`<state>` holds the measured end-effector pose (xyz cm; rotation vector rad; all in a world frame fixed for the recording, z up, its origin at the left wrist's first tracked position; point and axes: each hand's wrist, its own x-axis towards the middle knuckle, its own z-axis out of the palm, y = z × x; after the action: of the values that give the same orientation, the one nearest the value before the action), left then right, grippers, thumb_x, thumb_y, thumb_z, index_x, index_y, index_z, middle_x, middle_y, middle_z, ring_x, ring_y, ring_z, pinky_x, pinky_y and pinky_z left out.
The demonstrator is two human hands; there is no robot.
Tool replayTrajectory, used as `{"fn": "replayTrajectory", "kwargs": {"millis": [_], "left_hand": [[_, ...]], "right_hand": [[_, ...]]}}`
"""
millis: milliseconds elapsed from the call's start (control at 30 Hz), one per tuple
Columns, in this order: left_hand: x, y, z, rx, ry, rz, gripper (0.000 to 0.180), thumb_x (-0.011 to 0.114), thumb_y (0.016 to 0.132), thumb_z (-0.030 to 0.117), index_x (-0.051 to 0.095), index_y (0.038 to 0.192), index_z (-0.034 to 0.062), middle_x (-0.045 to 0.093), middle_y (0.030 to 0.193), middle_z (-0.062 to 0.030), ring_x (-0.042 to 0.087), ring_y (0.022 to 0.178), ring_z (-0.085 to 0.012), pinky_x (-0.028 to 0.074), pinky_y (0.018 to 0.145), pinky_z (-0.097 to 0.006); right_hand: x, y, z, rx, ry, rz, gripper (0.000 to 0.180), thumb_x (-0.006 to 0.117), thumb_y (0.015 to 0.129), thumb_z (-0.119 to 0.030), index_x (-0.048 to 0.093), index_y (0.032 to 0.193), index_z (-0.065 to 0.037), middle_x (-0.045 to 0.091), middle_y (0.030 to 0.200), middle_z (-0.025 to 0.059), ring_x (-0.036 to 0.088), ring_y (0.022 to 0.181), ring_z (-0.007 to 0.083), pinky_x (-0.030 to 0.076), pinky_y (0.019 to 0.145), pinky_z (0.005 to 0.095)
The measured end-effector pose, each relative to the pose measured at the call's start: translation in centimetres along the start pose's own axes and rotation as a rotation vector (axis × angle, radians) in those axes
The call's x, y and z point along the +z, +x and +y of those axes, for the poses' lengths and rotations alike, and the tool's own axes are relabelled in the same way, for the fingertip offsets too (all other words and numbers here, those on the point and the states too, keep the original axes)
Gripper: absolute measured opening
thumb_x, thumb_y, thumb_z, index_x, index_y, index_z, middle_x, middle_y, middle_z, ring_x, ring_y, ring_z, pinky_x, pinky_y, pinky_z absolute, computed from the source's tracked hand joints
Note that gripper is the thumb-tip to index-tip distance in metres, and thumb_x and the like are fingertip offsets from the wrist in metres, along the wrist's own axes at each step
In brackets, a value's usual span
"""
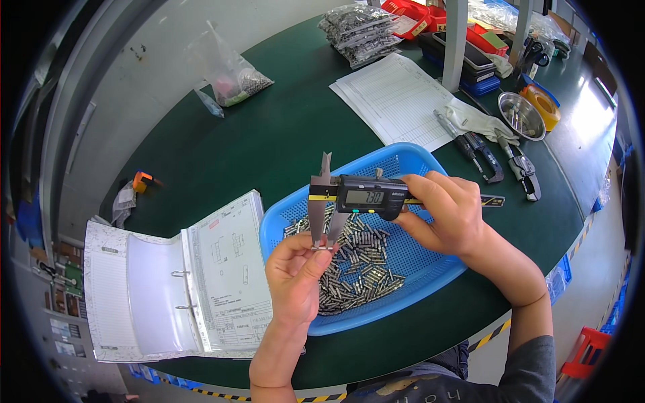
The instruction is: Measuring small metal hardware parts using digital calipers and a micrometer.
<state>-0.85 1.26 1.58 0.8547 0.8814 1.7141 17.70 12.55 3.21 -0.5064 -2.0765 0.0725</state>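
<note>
My right hand [447,215] is closed round the slide end of a digital caliper [363,196], held level above a blue perforated basket [430,295]. Between the caliper's lower jaws sits a small metal pin [322,248]. My left hand [295,279] pinches that pin between thumb and fingers at the jaw tips. Below, many short, stepped metal pins [366,272] lie heaped in the basket. To the left of the basket an open ring binder [225,269] shows a technical drawing in a clear sleeve.
Paper sheets [396,94] lie behind the basket. Two micrometers [521,164], a white glove [477,119], a metal bowl [522,114] and a tape roll [541,107] are at the right. Bagged parts [359,33] stand at the back, near a grey post [455,47].
</note>
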Motion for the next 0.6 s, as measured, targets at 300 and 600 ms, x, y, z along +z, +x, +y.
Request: {"fn": "replayTrajectory", "kwargs": {"millis": [300, 600], "left_hand": [[0.21, 0.18, 0.24, -0.045, 0.014, 0.001, 0.019, 0.056, 0.074, -0.001, 0.05, 0.092, -0.0002, 0.056, 0.091, -0.0086, 0.054, 0.084, -0.0174, 0.042, 0.08, -0.033], [0.2, 0.13, 0.27, -0.034, 0.016, 0.018, 0.017, 0.057, 0.074, -0.001, 0.049, 0.088, 0.0013, 0.056, 0.09, -0.0086, 0.054, 0.082, -0.0168, 0.042, 0.078, -0.032]], "right_hand": [[-0.2, -0.01, -0.01, 0.016, -0.019, -0.013, 0.031, 0.07, 0.056, -0.017, 0.052, 0.078, -0.004, 0.048, 0.059, 0.0028, 0.048, 0.044, 0.0164, 0.037, 0.038, 0.0258], [-0.23, 0.13, -0.31, 0.023, -0.02, -0.054, 0.037, 0.068, 0.057, -0.014, 0.054, 0.089, -0.001, 0.049, 0.062, 0.0039, 0.05, 0.047, 0.0167, 0.039, 0.039, 0.0268]]}}
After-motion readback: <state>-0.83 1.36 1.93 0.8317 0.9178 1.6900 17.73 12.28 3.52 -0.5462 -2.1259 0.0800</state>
